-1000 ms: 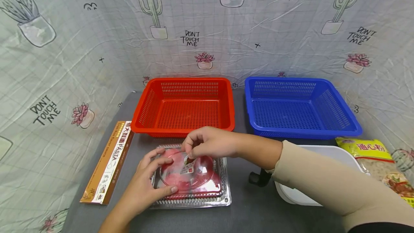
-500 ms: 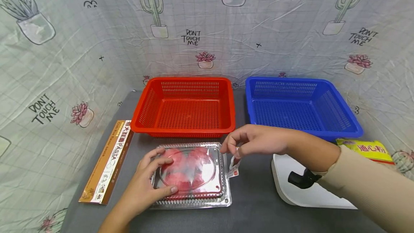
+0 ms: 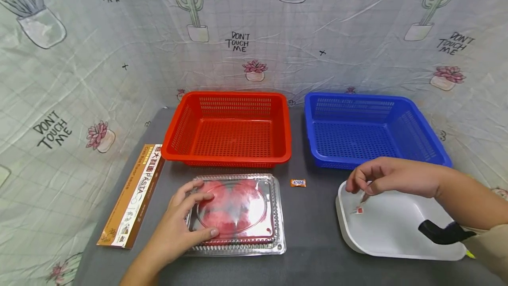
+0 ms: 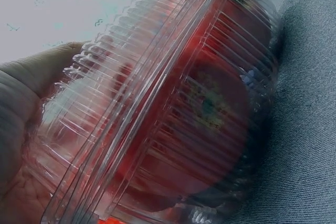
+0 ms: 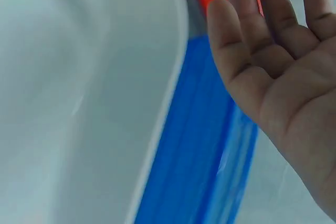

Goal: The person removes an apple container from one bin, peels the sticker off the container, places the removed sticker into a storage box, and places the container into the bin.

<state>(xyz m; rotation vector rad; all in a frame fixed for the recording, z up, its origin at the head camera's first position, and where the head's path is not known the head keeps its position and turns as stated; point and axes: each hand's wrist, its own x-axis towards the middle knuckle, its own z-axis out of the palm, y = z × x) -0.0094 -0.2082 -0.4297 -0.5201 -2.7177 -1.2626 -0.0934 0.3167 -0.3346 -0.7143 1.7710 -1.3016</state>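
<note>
My left hand (image 3: pixel 180 222) rests on the left part of a clear plastic clamshell box (image 3: pixel 279 233), fingers spread over its lid. Large red round fruit (image 3: pixel 230 206) shows through the plastic; one fruit (image 4: pixel 210 114) has a pale greenish centre in the left wrist view. On the right, my right hand (image 3: pixel 390 178) pinches a small white packet (image 3: pixel 358 210) with a red mark, holding it above the left side of a white plastic tub (image 3: pixel 397 228). What the packet contains is too small to tell. In the right wrist view the right hand (image 5: pixel 294 77) is beside the tub's rim.
Behind the box stands a red basket (image 3: pixel 226 160), and a blue basket (image 3: pixel 317 160) is to its right. A small orange-wrapped candy (image 3: pixel 298 182) lies on the grey table. An orange-and-white pasta box (image 3: pixel 135 193) lies along the left.
The right hand has carried the white packet from the clamshell's lid rightward to over the white tub. The orange candy has come into view from behind it. The left hand has stayed put.
</note>
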